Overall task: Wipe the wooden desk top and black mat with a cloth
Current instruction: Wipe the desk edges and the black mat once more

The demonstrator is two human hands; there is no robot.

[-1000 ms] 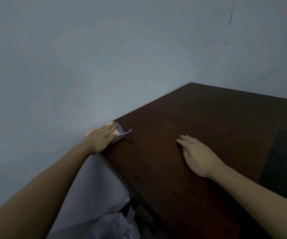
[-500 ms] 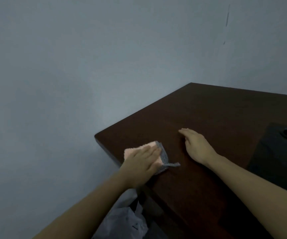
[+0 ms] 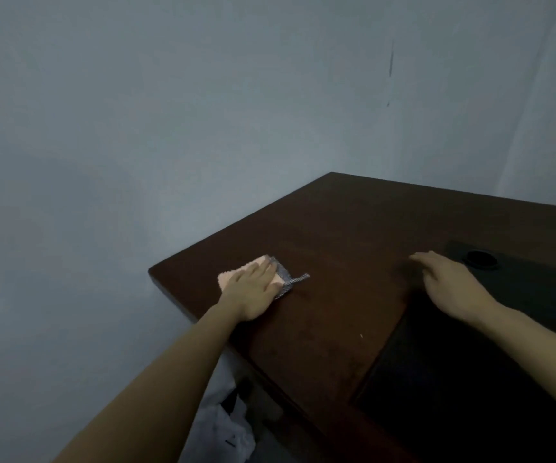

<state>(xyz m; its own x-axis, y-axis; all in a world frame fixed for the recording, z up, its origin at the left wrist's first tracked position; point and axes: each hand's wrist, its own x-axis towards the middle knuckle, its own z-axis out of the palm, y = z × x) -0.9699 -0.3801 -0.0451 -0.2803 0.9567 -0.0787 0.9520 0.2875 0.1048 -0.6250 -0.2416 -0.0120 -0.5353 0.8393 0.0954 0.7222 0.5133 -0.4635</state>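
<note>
Hands on a dark wooden desk (image 3: pixel 353 235), one pressing a cloth (image 3: pixel 233 276) flat.

The left hand (image 3: pixel 253 292) lay palm down on the pink cloth with its grey edge, fingers straight and close together, pressing it onto the desk near the left front corner; a grey loop (image 3: pixel 298 280) stuck out to the right of the fingers. The right hand (image 3: pixel 450 285) rested with relaxed, slightly spread fingers at the left edge of the black mat (image 3: pixel 470 379), holding nothing. A round black opening (image 3: pixel 479 259) sat in the mat just beyond that hand. A white plastic bag (image 3: pixel 223 432) lay below the desk.
</note>
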